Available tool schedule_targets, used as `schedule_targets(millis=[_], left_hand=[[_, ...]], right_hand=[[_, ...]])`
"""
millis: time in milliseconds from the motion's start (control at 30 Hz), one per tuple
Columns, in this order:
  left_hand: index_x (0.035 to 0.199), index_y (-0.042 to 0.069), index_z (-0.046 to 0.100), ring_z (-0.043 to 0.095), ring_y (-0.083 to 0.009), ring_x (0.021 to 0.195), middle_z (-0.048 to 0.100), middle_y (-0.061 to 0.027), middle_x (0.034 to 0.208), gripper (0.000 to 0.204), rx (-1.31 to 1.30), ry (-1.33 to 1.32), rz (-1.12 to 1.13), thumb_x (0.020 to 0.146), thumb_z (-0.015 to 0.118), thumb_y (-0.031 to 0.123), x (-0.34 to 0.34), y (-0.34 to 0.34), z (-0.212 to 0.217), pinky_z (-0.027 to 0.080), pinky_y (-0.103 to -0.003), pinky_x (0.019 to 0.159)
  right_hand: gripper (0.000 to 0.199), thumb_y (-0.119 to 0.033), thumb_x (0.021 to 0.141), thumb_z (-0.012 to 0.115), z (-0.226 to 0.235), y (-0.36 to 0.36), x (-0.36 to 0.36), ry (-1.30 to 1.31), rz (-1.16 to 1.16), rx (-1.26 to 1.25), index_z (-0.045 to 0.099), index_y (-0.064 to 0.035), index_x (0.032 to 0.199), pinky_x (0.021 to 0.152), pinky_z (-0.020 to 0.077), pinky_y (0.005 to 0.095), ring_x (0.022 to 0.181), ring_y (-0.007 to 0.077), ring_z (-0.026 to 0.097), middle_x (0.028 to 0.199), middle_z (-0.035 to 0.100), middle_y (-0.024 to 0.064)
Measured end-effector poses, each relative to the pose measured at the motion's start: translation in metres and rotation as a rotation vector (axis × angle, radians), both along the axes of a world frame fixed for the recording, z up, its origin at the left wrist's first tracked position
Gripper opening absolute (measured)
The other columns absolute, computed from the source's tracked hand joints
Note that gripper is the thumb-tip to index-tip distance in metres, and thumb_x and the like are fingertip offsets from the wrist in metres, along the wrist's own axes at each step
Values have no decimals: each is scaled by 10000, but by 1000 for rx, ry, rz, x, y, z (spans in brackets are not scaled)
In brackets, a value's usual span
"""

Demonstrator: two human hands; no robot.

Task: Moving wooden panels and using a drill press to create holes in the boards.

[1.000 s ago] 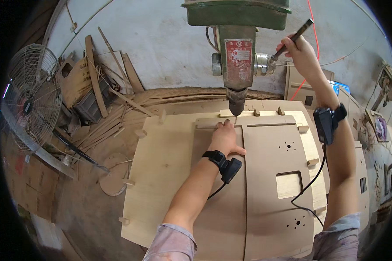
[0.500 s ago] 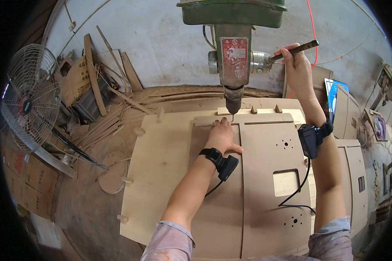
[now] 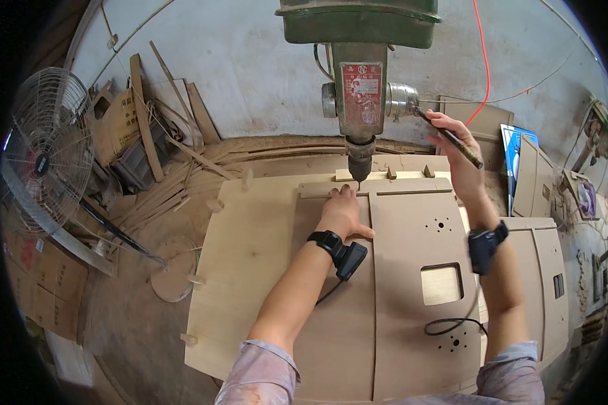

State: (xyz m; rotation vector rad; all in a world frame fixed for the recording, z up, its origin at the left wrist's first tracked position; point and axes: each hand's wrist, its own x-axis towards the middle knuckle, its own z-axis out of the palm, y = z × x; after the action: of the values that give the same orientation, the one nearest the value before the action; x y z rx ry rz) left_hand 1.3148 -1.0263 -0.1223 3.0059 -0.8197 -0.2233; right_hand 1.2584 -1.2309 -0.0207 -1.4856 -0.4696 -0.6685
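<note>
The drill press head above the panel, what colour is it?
Green on top, in the head view: drill press head, above a grey body with a red plate.

Single head-worn fisheye view, looking steeply down from above person's shoulders onto pale plywood work table (image 3: pixel 250 270). Faces forward toward green drill press (image 3: pixel 358 67) and grey plastered wall (image 3: pixel 250 54). Close range: both forearms enter from lower edge. Straight edges bend near rim; black corners frame circular picture. No second view.
</note>
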Motion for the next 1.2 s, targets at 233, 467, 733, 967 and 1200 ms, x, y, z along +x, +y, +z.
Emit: schedule_targets(millis=[233,467,733,967,1200], left_hand=[[1160,-97,382,399,-328,1102,407,-171,1173,1038,-54,-29,-28,451,739,572,-1,10,-2,419,-336,893],[1183,-90,358,426,-374,1077,400,-231,1188,1048,-77,-101,-64,460,735,568,5,4,-8,402,-367,904],[1195,-89,356,446,-346,1052,422,-211,1155,1052,-37,-68,-61,468,721,579,0,7,0,423,-352,871],[1191,-96,360,438,-353,1048,425,-204,1142,1047,37,-105,-85,469,720,571,6,8,-12,417,-347,877],[1183,-96,363,437,-353,1044,430,-202,1128,1039,-53,-74,-89,466,736,558,2,7,-3,415,-357,880]], right_hand=[[339,-261,848,495,47,6,-32,523,56,-60,509,-12,1079,618,514,261,892,167,569,1030,547,173],[169,-163,830,445,41,6,-21,902,-150,-610,501,-12,881,338,305,219,369,73,405,532,477,25],[162,-123,837,417,-58,2,11,296,-708,-1126,397,37,822,472,432,471,510,387,535,543,525,221],[171,-137,847,388,-76,0,22,295,-675,-1105,385,34,864,499,430,490,541,402,545,578,546,234],[248,-218,880,319,-119,-8,86,515,-824,-1034,356,23,924,604,426,517,667,453,540,694,563,271]])
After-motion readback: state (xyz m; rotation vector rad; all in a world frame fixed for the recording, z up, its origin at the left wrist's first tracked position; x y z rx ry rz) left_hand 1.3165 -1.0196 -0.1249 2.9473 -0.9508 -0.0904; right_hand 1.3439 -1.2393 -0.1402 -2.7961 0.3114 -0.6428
